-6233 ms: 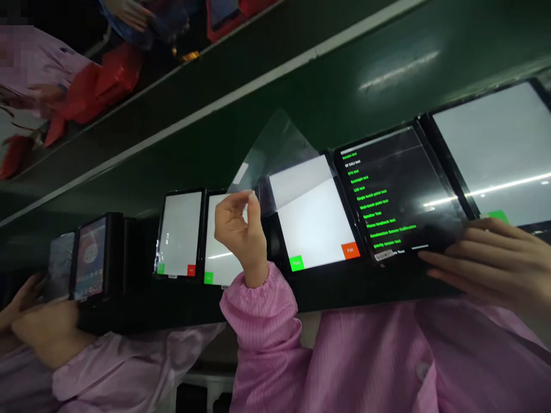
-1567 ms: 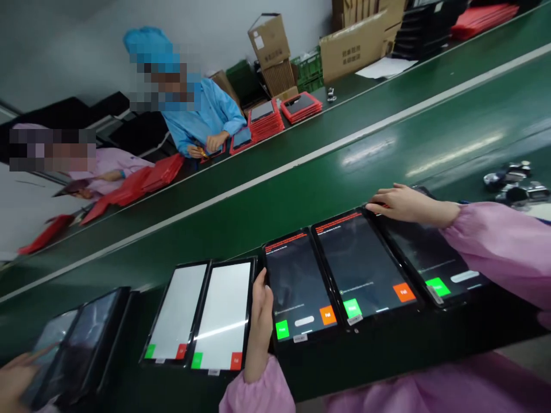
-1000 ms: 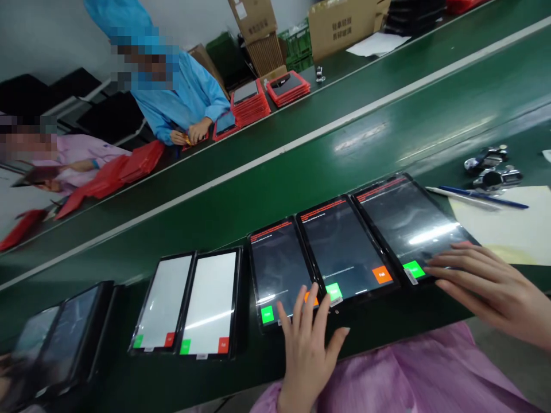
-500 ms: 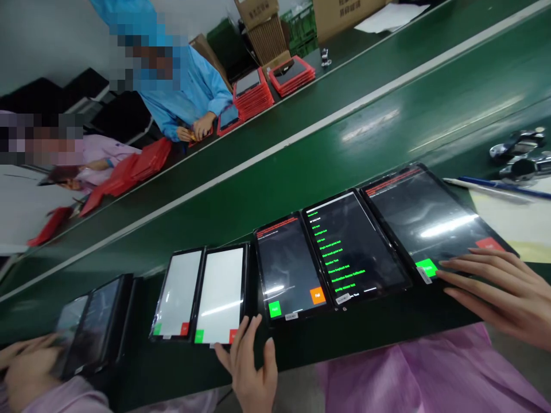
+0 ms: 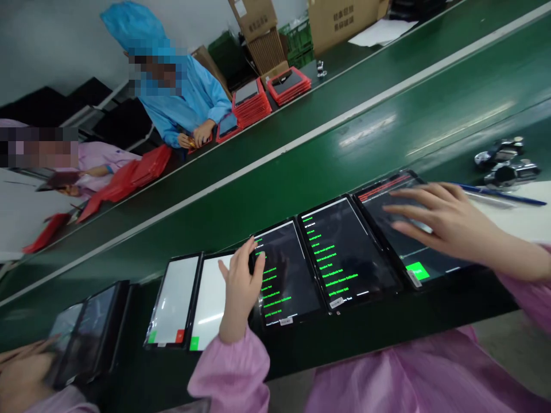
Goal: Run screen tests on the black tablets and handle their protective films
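Observation:
A row of tablets lies along the near edge of the green bench. My left hand (image 5: 240, 287) hovers over the seam between a white-screen tablet (image 5: 206, 301) and a dark tablet with green menu text (image 5: 284, 275), fingers loosely curled, holding nothing. My right hand (image 5: 439, 221) is spread flat, palm down, over the rightmost tablet (image 5: 411, 252), which shows a red bar and a green button. Between them lies another tablet with green menu text (image 5: 346, 252). A further white-screen tablet (image 5: 173, 301) lies to the left.
A co-worker's hands (image 5: 21, 367) work at dark tablets (image 5: 86, 332) at the far left. A green conveyor belt (image 5: 344, 120) runs behind. Across it sit two people, red trays (image 5: 288, 85) and cardboard boxes (image 5: 340, 20). A pen (image 5: 495, 195), white paper and metal parts (image 5: 503, 163) lie at right.
My left hand rose from the bench edge onto the tablets; the tablet beside it switched from the pass/fail screen to a green menu. My right hand moved up over the rightmost screen.

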`<state>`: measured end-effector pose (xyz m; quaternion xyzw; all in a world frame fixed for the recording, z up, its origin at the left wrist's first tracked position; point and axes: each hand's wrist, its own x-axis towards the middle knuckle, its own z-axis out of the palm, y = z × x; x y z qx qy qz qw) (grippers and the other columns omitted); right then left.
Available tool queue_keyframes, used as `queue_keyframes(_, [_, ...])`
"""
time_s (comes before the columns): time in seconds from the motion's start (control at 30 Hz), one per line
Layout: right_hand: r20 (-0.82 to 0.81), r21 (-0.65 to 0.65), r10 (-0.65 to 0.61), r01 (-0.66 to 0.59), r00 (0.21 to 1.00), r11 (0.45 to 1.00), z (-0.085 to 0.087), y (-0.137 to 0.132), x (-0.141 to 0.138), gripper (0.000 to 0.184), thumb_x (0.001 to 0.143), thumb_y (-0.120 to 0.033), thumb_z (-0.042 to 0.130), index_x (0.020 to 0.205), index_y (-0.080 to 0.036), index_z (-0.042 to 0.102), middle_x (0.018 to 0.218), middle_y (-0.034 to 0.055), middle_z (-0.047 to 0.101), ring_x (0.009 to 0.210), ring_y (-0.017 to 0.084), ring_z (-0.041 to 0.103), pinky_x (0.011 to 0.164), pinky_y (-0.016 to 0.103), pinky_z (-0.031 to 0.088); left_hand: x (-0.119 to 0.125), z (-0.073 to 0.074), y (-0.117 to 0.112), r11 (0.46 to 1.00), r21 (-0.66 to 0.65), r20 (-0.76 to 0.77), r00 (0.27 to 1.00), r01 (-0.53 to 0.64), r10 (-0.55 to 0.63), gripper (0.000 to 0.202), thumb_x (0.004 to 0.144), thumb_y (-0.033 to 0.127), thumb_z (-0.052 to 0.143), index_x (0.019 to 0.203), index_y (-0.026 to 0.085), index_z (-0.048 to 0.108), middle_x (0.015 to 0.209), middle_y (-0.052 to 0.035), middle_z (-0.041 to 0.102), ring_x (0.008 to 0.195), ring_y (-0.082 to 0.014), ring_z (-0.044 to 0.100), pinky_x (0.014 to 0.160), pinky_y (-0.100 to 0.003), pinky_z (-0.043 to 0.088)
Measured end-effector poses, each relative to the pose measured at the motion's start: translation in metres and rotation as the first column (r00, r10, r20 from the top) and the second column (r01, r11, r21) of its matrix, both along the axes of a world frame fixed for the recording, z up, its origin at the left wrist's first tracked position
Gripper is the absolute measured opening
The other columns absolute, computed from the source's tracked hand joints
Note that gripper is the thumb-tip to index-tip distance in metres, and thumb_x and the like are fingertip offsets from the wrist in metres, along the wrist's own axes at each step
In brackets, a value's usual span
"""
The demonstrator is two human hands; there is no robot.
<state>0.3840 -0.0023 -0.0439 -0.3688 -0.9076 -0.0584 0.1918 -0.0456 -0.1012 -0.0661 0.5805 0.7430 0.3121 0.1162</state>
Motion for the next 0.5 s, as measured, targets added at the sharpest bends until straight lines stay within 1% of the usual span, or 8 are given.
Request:
queue_keyframes(0.07, [0.053, -0.061, -0.101, 0.104, 0.993, 0.993, -0.007, 0.035, -0.013, 0.059, 0.115, -0.056, 0.029, 0.136, -0.024, 0.073, 0.151, 0.0179, 0.064, 0.127, 0.039, 0.062, 0.101, 0.056, 0.048, 0.003, 0.004, 0.027, 0.998, -0.063, -0.005, 1.000, 0.016, -0.016, 0.049, 0.100, 0.054, 0.056, 0.139, 0.027, 0.067, 0.136, -0.0168, 0.075, 0.143, -0.0396, 0.060, 0.125, -0.081, -0.008])
queue_keyframes(0.17, [0.063, -0.082, -0.109, 0.114, 0.992, 0.990, -0.022, 0.061, -0.018, 0.061, 0.113, -0.060, 0.031, 0.121, -0.025, 0.080, 0.144, 0.0149, 0.069, 0.127, 0.039, 0.061, 0.105, 0.062, 0.045, 0.011, 0.009, 0.037, 0.988, -0.154, -0.079, 0.997, 0.007, -0.019, 0.047, 0.103, 0.048, 0.051, 0.141, 0.024, 0.066, 0.138, -0.0190, 0.075, 0.147, -0.0402, 0.057, 0.121, -0.086, -0.008])
queue_keyframes(0.23, [0.063, -0.087, -0.034, 0.039, 0.997, 0.995, -0.027, 0.060, -0.011, 0.061, 0.113, -0.061, 0.034, 0.103, -0.028, 0.085, 0.132, 0.0106, 0.076, 0.123, 0.036, 0.064, 0.106, 0.058, 0.045, 0.021, 0.014, 0.035, 0.972, -0.230, -0.164, 0.983, 0.039, -0.078, 0.049, 0.107, 0.045, 0.045, 0.147, 0.024, 0.061, 0.132, -0.0171, 0.078, 0.145, -0.0372, 0.060, 0.123, -0.086, -0.005])
queue_keyframes(0.3, [0.049, -0.062, 0.042, -0.039, 0.998, 0.997, -0.028, 0.053, -0.001, 0.063, 0.114, -0.060, 0.035, 0.095, -0.028, 0.085, 0.127, 0.0096, 0.077, 0.117, 0.033, 0.067, 0.102, 0.053, 0.047, 0.038, 0.020, 0.039, 0.945, -0.300, -0.206, 0.958, 0.130, -0.198, 0.049, 0.111, 0.043, 0.038, 0.155, 0.028, 0.053, 0.128, -0.0116, 0.080, 0.141, -0.0310, 0.065, 0.126, -0.083, 0.001])
queue_keyframes(0.33, [0.038, -0.038, 0.061, -0.060, 0.997, 0.998, -0.027, 0.050, 0.003, 0.063, 0.114, -0.059, 0.034, 0.096, -0.028, 0.086, 0.127, 0.0102, 0.077, 0.114, 0.033, 0.068, 0.099, 0.051, 0.048, 0.049, 0.022, 0.045, 0.928, -0.316, -0.200, 0.942, 0.197, -0.268, 0.049, 0.112, 0.042, 0.036, 0.158, 0.031, 0.050, 0.132, -0.0094, 0.079, 0.140, -0.0282, 0.065, 0.128, -0.081, 0.005])
queue_keyframes(0.4, [0.019, 0.012, 0.057, -0.057, 0.998, 0.998, -0.024, 0.049, 0.007, 0.060, 0.115, -0.055, 0.033, 0.105, -0.027, 0.085, 0.128, 0.0124, 0.076, 0.112, 0.032, 0.069, 0.095, 0.050, 0.050, 0.072, 0.024, 0.064, 0.885, -0.335, -0.177, 0.900, 0.325, -0.398, 0.049, 0.113, 0.041, 0.035, 0.161, 0.035, 0.044, 0.149, -0.0075, 0.070, 0.146, -0.0258, 0.060, 0.130, -0.078, 0.010])
queue_keyframes(0.47, [0.021, 0.039, 0.033, -0.034, 0.999, 0.999, -0.022, 0.053, 0.005, 0.058, 0.116, -0.052, 0.033, 0.110, -0.025, 0.084, 0.126, 0.0142, 0.076, 0.110, 0.033, 0.070, 0.093, 0.050, 0.051, 0.093, 0.026, 0.082, 0.851, -0.351, -0.167, 0.868, 0.391, -0.468, 0.050, 0.113, 0.041, 0.037, 0.162, 0.033, 0.044, 0.160, -0.0090, 0.061, 0.155, -0.0280, 0.051, 0.129, -0.080, 0.010])
queue_keyframes(0.5, [0.029, 0.042, 0.030, -0.031, 0.999, 0.999, -0.022, 0.056, 0.003, 0.057, 0.116, -0.051, 0.033, 0.112, -0.025, 0.083, 0.126, 0.0146, 0.076, 0.110, 0.033, 0.070, 0.092, 0.050, 0.052, 0.101, 0.026, 0.086, 0.843, -0.359, -0.169, 0.860, 0.401, -0.481, 0.049, 0.113, 0.041, 0.038, 0.161, 0.031, 0.046, 0.160, -0.0102, 0.061, 0.156, -0.0294, 0.049, 0.128, -0.081, 0.009])
